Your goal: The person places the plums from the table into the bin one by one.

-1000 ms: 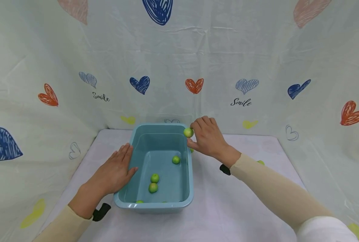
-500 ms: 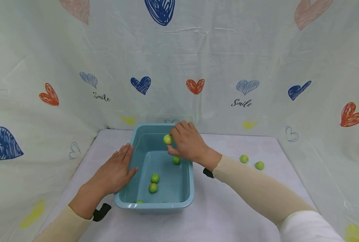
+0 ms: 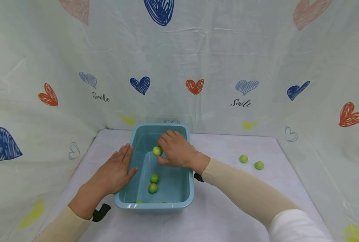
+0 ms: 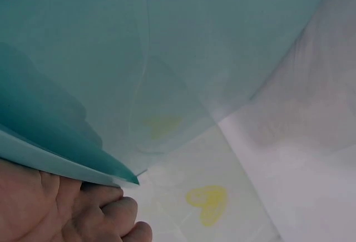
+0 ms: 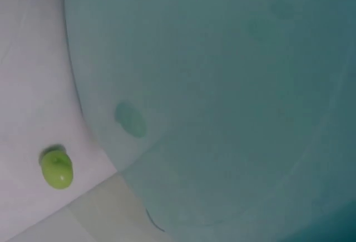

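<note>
A light blue plastic basin (image 3: 171, 190) stands on the table, its long sides running away from me. My left hand (image 3: 116, 169) rests on its left rim with fingers extended and the thumb reaching over the inside. Above the basin's floor, my right hand (image 3: 177, 151) pinches a small round green fruit (image 3: 157, 151) between thumb and fingers. Below it, two similar green fruits, a smaller one (image 3: 154, 178) and a nearer one (image 3: 153, 188), lie close together on the basin floor. The near rim mostly hides more fruit (image 3: 139, 202). The right wrist view leaves the held fruit out of frame.
Two green fruits, one (image 3: 243, 158) and another (image 3: 259, 165), lie on the white-covered table (image 3: 228, 201) at the right. Another fruit (image 3: 193, 147) peeks out beside the basin's right rim. A white curtain (image 3: 215, 60) printed with hearts hangs behind.
My right hand has carried the pinched green fruit from the basin's far right rim leftward and nearer, over the basin floor. The left hand has stayed in place.
</note>
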`<act>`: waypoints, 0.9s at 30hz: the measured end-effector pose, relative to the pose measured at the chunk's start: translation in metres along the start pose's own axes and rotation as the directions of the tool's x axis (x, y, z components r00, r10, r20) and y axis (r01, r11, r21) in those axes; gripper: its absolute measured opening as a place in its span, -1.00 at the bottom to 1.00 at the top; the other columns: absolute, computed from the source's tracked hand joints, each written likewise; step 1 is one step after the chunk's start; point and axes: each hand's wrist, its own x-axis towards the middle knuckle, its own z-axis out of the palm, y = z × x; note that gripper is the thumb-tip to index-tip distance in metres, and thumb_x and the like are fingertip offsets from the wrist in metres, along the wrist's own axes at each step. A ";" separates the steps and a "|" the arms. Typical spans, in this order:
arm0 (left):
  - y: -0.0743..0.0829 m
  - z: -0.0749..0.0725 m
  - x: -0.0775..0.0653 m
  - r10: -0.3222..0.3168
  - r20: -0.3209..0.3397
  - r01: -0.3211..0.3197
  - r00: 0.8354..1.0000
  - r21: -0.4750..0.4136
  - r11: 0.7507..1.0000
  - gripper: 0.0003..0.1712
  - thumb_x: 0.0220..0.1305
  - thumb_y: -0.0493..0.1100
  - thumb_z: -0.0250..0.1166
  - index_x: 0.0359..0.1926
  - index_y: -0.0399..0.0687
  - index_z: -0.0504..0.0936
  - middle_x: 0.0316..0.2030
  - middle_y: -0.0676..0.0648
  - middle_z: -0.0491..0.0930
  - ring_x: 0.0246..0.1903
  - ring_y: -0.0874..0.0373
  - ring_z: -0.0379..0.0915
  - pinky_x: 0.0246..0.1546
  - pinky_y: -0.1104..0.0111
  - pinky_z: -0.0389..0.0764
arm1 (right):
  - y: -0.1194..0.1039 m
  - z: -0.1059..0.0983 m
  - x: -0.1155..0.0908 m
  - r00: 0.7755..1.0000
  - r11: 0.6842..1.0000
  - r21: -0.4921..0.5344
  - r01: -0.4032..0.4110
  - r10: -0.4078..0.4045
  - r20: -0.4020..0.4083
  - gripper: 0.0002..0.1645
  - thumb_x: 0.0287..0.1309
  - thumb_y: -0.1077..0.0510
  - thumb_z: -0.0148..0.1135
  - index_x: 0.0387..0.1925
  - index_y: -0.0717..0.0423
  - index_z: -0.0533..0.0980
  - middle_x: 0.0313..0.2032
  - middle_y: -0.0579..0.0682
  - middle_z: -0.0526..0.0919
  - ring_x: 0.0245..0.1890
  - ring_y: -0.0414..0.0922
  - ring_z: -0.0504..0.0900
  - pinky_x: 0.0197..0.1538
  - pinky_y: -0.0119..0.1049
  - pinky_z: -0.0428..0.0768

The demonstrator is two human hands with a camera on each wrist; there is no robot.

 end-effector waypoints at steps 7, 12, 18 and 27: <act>-0.001 0.000 0.000 0.005 0.000 -0.005 1.000 -0.002 1.000 -0.07 0.53 0.02 0.25 0.58 -0.52 0.07 0.59 -0.49 0.06 0.58 -0.42 0.02 0.54 -0.25 0.19 | -0.004 0.011 -0.002 0.996 0.999 0.051 0.018 -0.022 0.085 -0.67 0.27 -0.16 0.28 -0.19 0.00 0.56 -0.23 -0.09 0.58 -0.22 -0.11 0.45 -0.17 -0.23 0.42; 0.000 0.000 0.001 0.003 0.003 -0.003 1.000 -0.012 1.000 -0.07 0.53 0.02 0.25 0.58 -0.52 0.07 0.59 -0.49 0.06 0.58 -0.43 0.01 0.54 -0.26 0.18 | -0.005 0.012 -0.003 0.997 1.000 0.027 -0.011 0.009 0.074 -0.67 0.27 -0.15 0.27 -0.21 0.01 0.57 -0.24 -0.08 0.60 -0.22 -0.10 0.47 -0.15 -0.22 0.43; -0.001 0.000 0.001 -0.003 0.004 0.003 1.000 -0.021 1.000 -0.06 0.53 0.02 0.24 0.59 -0.52 0.06 0.60 -0.49 0.04 0.59 -0.43 -0.01 0.55 -0.26 0.17 | -0.006 0.014 -0.003 0.997 0.997 -0.032 -0.063 0.065 0.046 -0.69 0.24 -0.15 0.28 -0.25 0.01 0.57 -0.27 -0.08 0.60 -0.23 -0.10 0.50 -0.18 -0.23 0.42; -0.002 0.001 0.001 -0.007 0.007 0.007 1.000 -0.027 1.000 -0.06 0.54 0.02 0.23 0.59 -0.51 0.05 0.61 -0.48 0.02 0.59 -0.43 -0.02 0.55 -0.26 0.15 | -0.007 0.017 -0.003 0.995 0.994 -0.069 -0.088 0.091 0.034 -0.67 0.23 -0.18 0.28 -0.31 -0.01 0.55 -0.33 -0.09 0.57 -0.29 -0.10 0.47 -0.23 -0.25 0.35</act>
